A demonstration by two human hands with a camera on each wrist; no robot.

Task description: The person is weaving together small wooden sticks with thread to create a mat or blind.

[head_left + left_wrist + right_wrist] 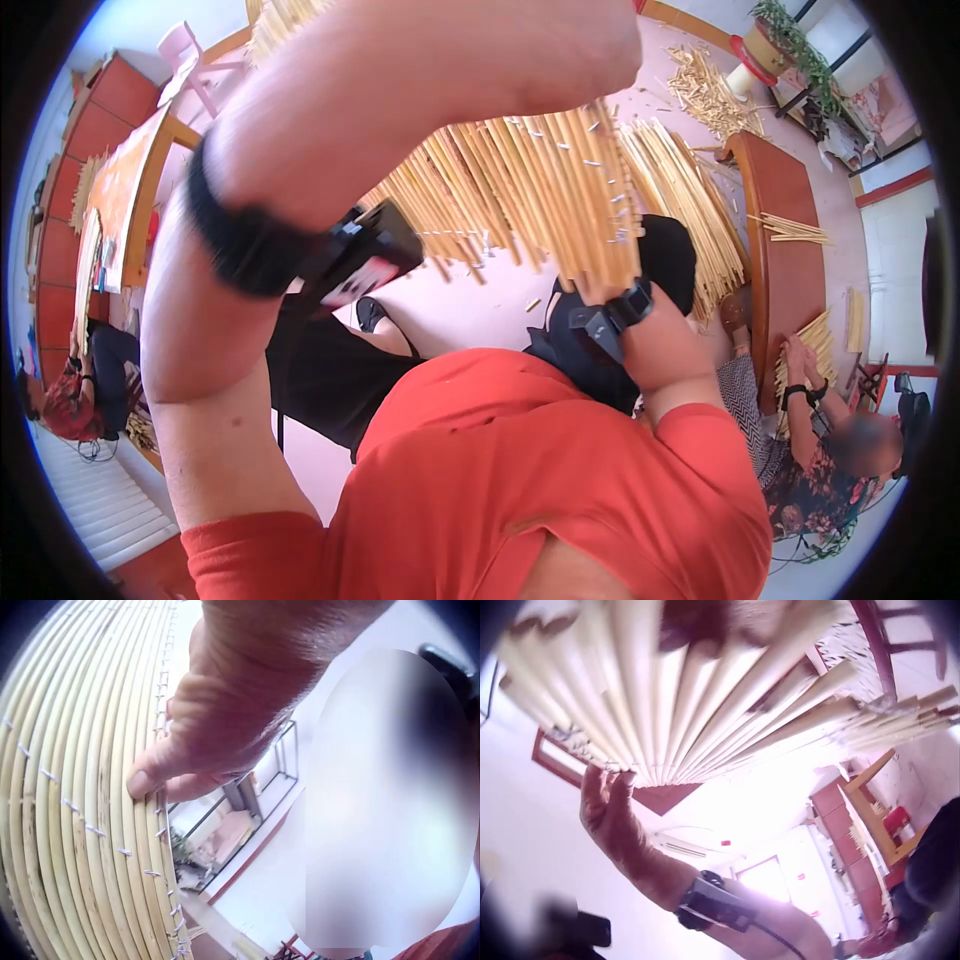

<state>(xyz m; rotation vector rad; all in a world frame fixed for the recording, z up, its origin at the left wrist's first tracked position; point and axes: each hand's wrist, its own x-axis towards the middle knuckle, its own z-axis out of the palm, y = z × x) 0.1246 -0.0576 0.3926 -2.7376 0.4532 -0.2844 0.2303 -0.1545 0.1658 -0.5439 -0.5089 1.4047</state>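
Note:
A mat of pale stalks [540, 190], sewn with white thread, stands raised in front of the red shirt. In the left wrist view, my left hand [202, 720] pinches the mat's stitched edge, thumb [139, 784] on its face and fingers behind. The same hand [615, 799] shows at the far edge in the right wrist view. In the head view the left arm crosses the top, close to the camera. My right hand [603, 290] grips the near ends of the stalks, its fingers mostly hidden. Stalk ends [727, 652] fan out close to the right wrist camera.
Loose stalks [690, 210] lie right of the mat beside a brown wooden bench [795, 250]. Short offcuts [710, 90] litter the pink floor behind. One person [830, 450] sits at the right, another [75, 395] at the left near a table [140, 200].

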